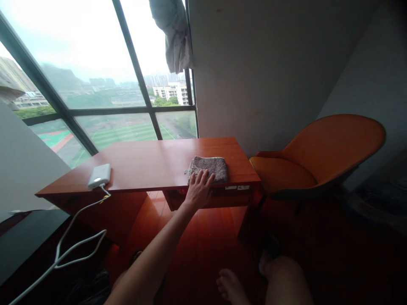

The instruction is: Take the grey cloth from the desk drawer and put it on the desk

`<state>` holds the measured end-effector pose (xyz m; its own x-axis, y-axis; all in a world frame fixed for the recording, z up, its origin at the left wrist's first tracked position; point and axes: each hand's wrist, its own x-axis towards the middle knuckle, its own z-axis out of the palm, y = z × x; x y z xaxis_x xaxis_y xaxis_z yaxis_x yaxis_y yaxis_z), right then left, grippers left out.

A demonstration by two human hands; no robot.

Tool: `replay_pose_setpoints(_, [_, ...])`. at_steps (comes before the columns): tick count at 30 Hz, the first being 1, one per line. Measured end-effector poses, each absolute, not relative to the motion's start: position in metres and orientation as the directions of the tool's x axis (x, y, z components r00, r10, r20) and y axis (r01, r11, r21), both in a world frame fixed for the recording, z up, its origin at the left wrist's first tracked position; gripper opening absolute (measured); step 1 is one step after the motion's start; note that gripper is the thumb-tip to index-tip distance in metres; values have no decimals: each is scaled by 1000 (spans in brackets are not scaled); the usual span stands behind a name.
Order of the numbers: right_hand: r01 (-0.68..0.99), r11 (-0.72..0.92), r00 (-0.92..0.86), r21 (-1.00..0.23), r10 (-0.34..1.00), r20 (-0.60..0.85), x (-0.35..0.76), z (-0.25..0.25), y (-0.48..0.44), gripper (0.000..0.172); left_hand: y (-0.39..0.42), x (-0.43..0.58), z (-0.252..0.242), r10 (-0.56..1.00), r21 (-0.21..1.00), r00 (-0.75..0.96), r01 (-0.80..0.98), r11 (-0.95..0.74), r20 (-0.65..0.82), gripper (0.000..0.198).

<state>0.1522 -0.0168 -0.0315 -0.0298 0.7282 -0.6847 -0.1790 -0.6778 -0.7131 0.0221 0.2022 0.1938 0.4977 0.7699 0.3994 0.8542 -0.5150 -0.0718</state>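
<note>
A folded grey-brown cloth (214,166) lies near the front edge of the reddish wooden desk (143,163). My left hand (199,189) reaches up from below with its palm down and fingers slightly spread. Its fingertips rest on the front left part of the cloth, and the hand grasps nothing. A small pale tag sticks out from the cloth's left side. My right hand is out of view.
At the desk's left stands a white box-like device (99,175) with a white cable (76,215) hanging down in a loop. An orange chair (330,148) is to the right. Windows (92,55) rise behind the desk. A bare foot (232,286) shows below.
</note>
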Motion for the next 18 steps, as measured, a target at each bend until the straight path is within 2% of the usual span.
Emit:
replay_pose_setpoints(5, [-196, -665, 4, -721, 735, -678, 150, -37, -16, 34, 152, 30, 171, 820, 104, 391, 876, -470, 418, 61])
replay_pose_setpoints(7, [-248, -665, 7, -705, 726, -687, 151, -39, -15, 40, 119, 27, 141, 866, 260, 361, 850, -458, 345, 61])
replay_pose_setpoints(8, [-279, -666, 10, -692, 719, -695, 152, -39, -14, 45, 101, 25, 122, 900, 368, 347, 826, -427, 264, 63])
replay_pose_setpoints(10, [-335, -658, 10, -674, 713, -701, 154, -36, -13, 60, 63, 18, 79, 958, 619, 285, 747, -243, 32, 64])
replay_pose_setpoints(12, [-373, -633, -8, -678, 733, -680, 155, -28, -14, 72, 28, 10, 39, 935, 798, 274, 603, 16, -225, 69])
replay_pose_setpoints(13, [-387, -621, -28, -681, 746, -665, 155, -23, -16, 76, 13, 7, 22, 909, 842, 268, 520, 143, -320, 73])
replay_pose_setpoints(15, [-416, -613, -97, -672, 764, -638, 153, -15, -20, 78, -10, 3, -2, 859, 895, 292, 293, 337, -420, 84])
replay_pose_setpoints(18, [-446, -637, -203, -629, 756, -622, 147, -10, -28, 76, -28, 4, -19, 819, 867, 334, -12, 498, -466, 86])
